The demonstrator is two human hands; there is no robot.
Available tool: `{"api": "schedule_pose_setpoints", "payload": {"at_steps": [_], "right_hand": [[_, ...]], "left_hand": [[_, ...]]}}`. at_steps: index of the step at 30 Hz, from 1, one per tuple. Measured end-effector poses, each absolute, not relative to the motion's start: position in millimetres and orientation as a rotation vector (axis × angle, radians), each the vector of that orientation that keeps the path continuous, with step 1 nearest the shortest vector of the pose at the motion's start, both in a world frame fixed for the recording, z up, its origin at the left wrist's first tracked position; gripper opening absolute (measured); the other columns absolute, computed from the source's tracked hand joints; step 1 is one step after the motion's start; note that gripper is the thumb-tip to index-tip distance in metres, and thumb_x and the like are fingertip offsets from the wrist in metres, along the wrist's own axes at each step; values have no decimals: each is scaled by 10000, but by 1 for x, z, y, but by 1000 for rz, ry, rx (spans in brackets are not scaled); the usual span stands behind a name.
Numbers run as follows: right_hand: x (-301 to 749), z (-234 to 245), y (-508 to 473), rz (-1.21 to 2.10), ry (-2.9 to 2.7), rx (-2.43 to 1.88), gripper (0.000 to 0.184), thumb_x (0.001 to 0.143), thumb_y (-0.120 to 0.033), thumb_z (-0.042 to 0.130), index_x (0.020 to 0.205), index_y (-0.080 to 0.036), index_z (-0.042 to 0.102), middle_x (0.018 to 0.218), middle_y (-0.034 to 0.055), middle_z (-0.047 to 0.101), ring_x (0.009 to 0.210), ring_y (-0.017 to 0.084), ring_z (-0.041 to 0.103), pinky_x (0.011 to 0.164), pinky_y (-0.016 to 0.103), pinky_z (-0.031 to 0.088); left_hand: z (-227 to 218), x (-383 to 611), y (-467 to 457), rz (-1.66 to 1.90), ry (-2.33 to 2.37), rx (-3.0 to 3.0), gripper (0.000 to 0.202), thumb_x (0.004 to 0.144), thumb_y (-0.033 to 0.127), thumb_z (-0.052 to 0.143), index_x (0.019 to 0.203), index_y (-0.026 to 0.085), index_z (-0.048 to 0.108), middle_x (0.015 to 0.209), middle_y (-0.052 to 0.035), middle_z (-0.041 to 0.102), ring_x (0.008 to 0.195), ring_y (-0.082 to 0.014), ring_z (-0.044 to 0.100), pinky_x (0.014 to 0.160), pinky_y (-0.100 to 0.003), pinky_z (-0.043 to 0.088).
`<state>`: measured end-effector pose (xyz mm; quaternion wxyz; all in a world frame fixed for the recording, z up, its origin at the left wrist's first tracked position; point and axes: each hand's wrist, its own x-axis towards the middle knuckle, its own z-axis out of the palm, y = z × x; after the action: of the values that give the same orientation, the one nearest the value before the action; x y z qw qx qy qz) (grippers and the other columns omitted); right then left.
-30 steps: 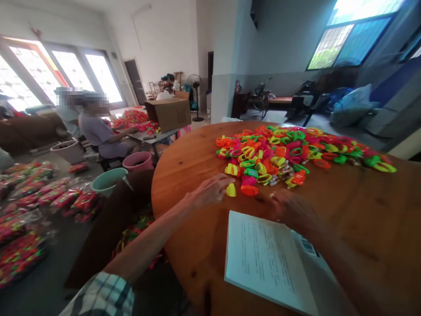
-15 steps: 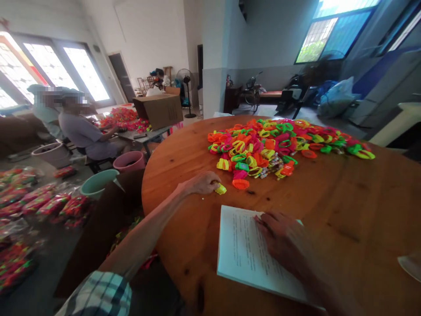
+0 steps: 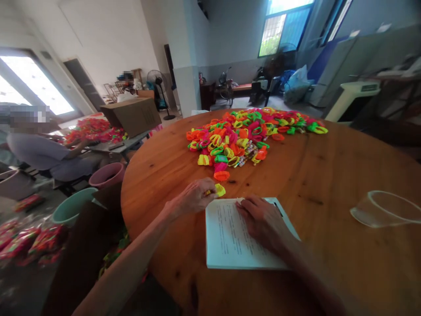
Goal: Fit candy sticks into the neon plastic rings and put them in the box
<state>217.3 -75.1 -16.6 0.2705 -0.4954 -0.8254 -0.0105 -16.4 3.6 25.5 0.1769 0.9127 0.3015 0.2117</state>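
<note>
The round wooden bench carries a heap of bright plastic bands toward its far edge, and a printed booklet nearer me. Just beyond the booklet's far left corner, my left hand has its fingers pinching a yellow band; my right hand rests on the booklet, fingers bunched at a whitish scrap, whether gripping it I cannot tell.

Daylight glared through the dark-framed glass door and, bluish, through the rectangular barred window. The bare right hand lay more shaded than the bare left hand; the round brown wooden table dimmed nearward. Outer margins looked stretched, blurred.
</note>
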Motion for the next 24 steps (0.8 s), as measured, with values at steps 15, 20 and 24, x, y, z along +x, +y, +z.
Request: {"api": "schedule_pose_setpoints", "payload": {"at_steps": [15, 20, 24], "right_hand": [[214, -15, -70, 180, -2130, -1250, 280, 1019, -286, 410, 953, -144, 643, 867, 70, 582, 763, 154, 541, 694, 274, 420], [213, -16, -70, 155, -2151, -1237, 239, 1005, -260, 435, 963, -141, 637, 891, 81, 585, 788, 162, 543, 716, 287, 439], [213, -20, -71, 126, -2148, -1235, 196, 994, -232, 461, 1012, -144, 635, 926, 84, 593, 836, 170, 556, 749, 299, 450]], "left_hand": [[0, -2, 2, 533, 822, 2605, 247, 909, 244, 572, 1140, 160, 599, 1063, -92, 642, 997, -213, 608, 889, -345, 490], [2, -3, -1, 577, 798, 2635, 143, 924, 228, 554, 1025, 161, 630, 944, -70, 625, 934, -202, 601, 827, -316, 482], [5, -2, -3, 532, 846, 2636, 117, 909, 219, 565, 982, 158, 633, 900, -59, 604, 856, -189, 595, 766, -295, 468]]}}
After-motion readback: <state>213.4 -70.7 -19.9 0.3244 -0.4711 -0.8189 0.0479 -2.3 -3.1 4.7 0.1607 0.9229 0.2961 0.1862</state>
